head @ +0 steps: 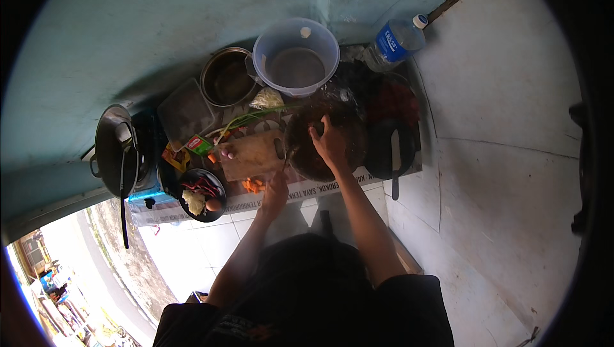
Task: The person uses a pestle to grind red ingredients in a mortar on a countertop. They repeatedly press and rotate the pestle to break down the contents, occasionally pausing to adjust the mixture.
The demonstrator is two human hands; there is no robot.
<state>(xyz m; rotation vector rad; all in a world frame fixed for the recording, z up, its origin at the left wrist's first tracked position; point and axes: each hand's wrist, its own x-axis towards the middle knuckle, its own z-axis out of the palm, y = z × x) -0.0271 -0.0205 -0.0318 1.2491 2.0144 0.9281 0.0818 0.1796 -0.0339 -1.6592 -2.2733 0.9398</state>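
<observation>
My right hand (330, 143) is over a wide, dark mortar bowl (300, 155), thumb and forefinger apart. A small dark thing lies between them; whether I grip it is unclear. At the lower right corner of a wooden cutting board (249, 155), my left hand (275, 193) is curled beside the bowl's rim. Something thin and dark rises from it, too dim to name. Peeled shallots (227, 153) rest on the board, and cut carrot pieces (253, 185) lie below it. A black plate (184, 205) holds red chillies (204, 185), an egg (213, 204) and pale leafy pieces (194, 201).
A wok (108, 155) with a ladle is at the left. Behind are a metal pot (207, 90), a clear plastic tub (296, 92) and a water bottle (395, 42). A knife (395, 160) lies across a black pan (376, 160) at right. Green onions (249, 117) lie above the board.
</observation>
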